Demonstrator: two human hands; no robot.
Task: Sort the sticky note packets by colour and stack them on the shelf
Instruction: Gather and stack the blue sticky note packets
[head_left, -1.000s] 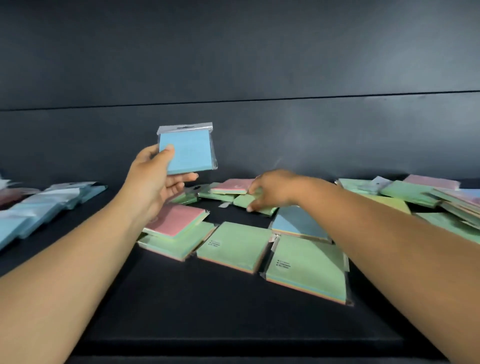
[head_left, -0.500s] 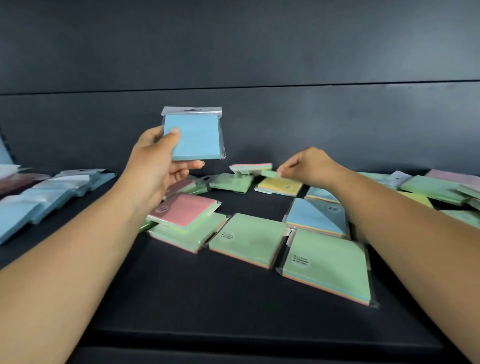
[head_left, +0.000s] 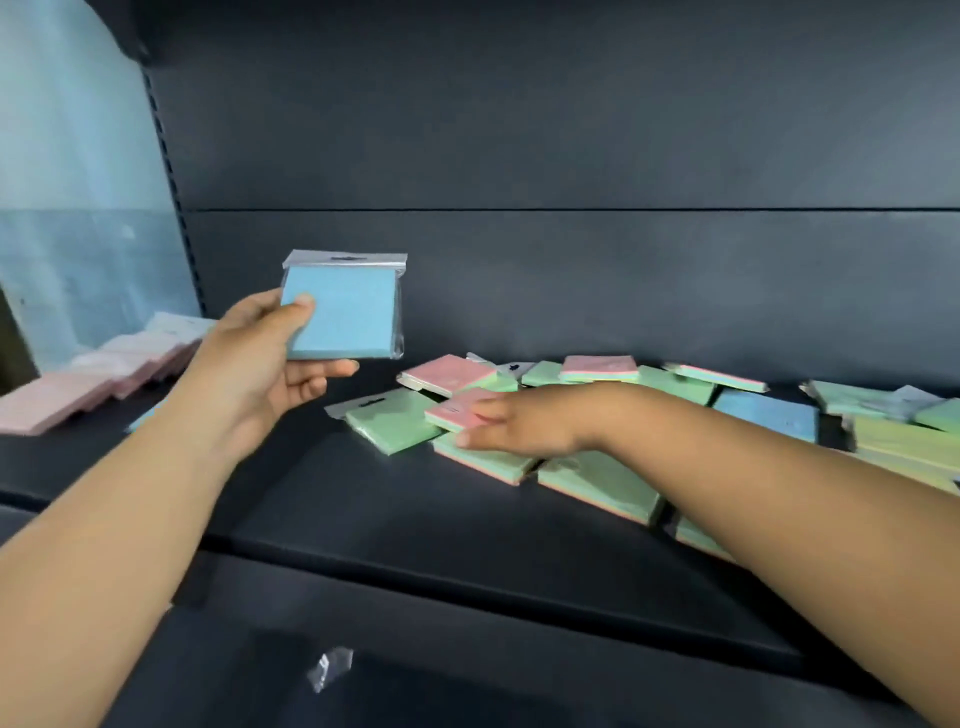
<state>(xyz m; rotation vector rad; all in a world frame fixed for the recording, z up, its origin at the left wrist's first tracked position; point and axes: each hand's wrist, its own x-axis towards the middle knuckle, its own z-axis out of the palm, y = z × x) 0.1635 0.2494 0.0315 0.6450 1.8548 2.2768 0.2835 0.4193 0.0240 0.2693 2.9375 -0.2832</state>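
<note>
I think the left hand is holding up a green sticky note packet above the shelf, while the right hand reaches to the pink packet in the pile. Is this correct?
Not quite: the colour is wrong. In the head view, the left hand is holding up a blue sticky note packet, not a green one, above the shelf. The rest stands: the right hand reaches to the pink packet in the pile.

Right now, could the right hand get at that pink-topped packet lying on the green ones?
Probably yes. The right hand already lies against the pink-topped packet, fingers spread over its near edge, and nothing sits on top of it. The left hand is busy holding a blue packet up off the shelf.
</note>
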